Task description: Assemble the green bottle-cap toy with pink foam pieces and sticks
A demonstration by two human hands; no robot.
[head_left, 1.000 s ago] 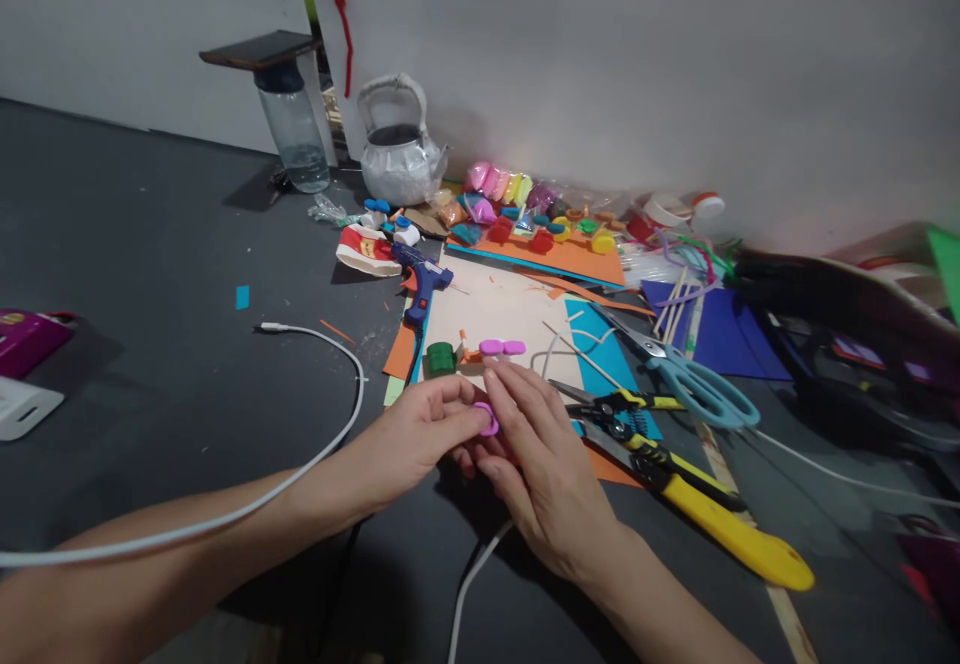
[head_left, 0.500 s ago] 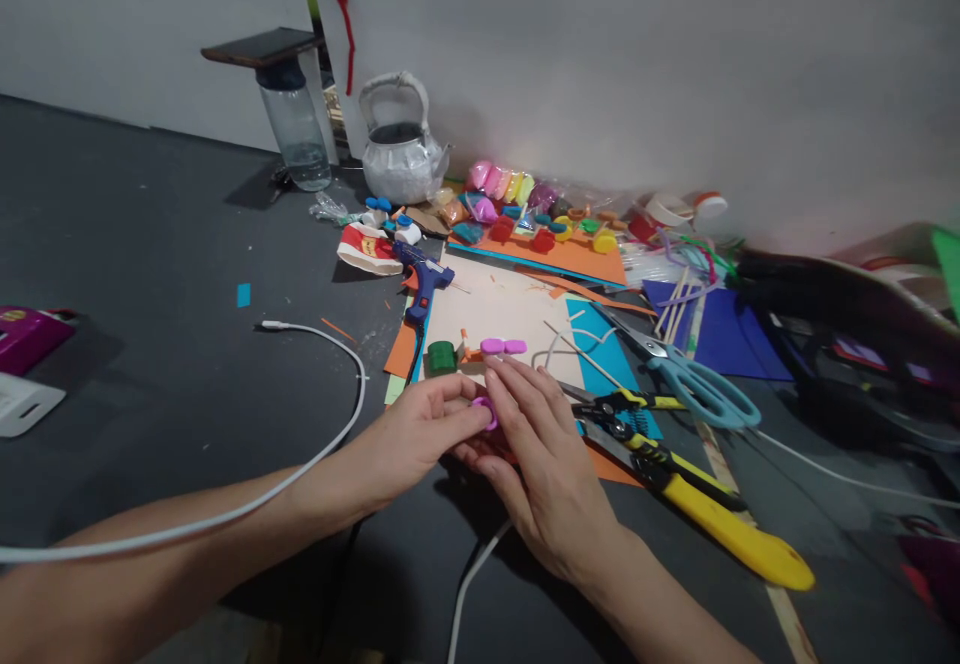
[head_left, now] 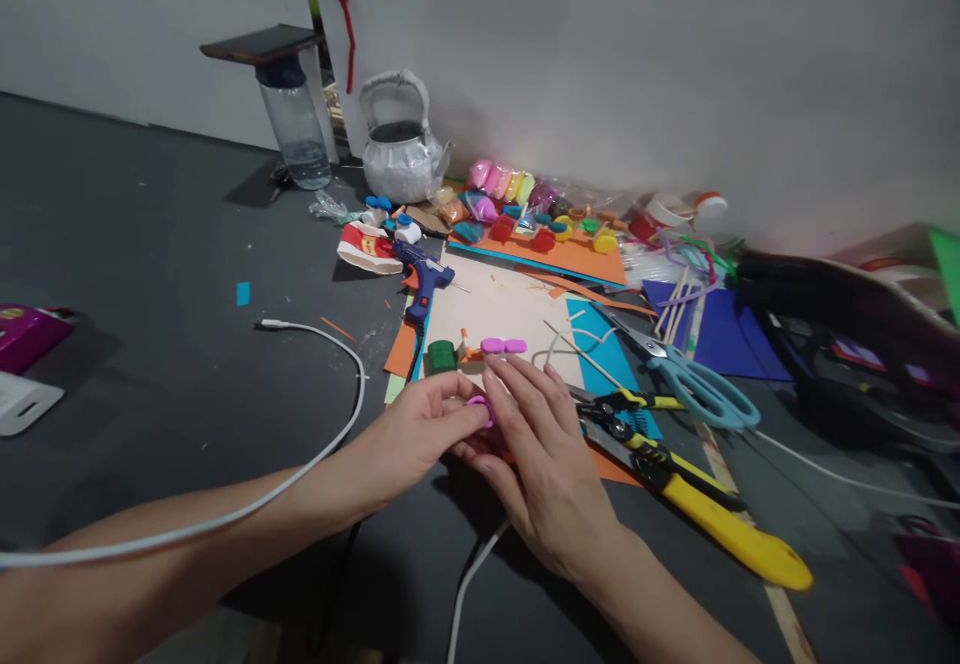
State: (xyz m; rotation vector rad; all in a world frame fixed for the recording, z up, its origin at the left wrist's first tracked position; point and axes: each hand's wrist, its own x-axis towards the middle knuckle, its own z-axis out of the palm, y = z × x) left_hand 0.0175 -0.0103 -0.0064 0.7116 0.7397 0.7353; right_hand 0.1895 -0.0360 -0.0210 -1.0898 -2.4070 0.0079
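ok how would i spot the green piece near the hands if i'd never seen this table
Start at the silver kettle and come nearer, past the blue glue gun, to the pale sheet. Just beyond the left hand, on the sheet's near left part, sits the green piece. It is dark and drum-shaped, unlike the orange bit and purple-pink piece to its right.

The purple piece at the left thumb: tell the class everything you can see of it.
The purple piece is small and bright, with a smooth, matt surface that looks like soft clay. Its visible rim curves around the left thumb's tip, which covers part of it, so its full shape cannot be told. The left hand pinches it, with its rim tilted toward the camera. The right hand lies close alongside; whether it touches is unclear.
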